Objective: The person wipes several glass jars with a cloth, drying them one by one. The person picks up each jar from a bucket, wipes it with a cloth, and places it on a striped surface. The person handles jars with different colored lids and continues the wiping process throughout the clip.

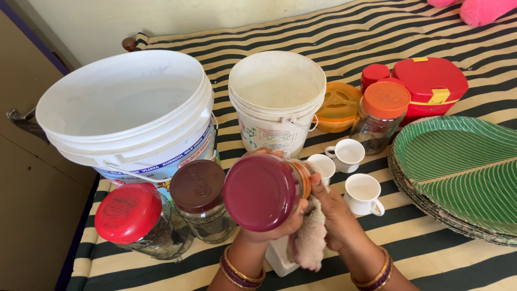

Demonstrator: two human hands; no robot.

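Head view: tilted maroon-lidded jar [265, 189], seemingly glass.

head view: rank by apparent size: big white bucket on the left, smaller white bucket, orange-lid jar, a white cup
1. big white bucket
2. smaller white bucket
3. orange-lid jar
4. white cup

The big bucket is also nearer the camera, which exaggerates its lead. The three white cups look alike.
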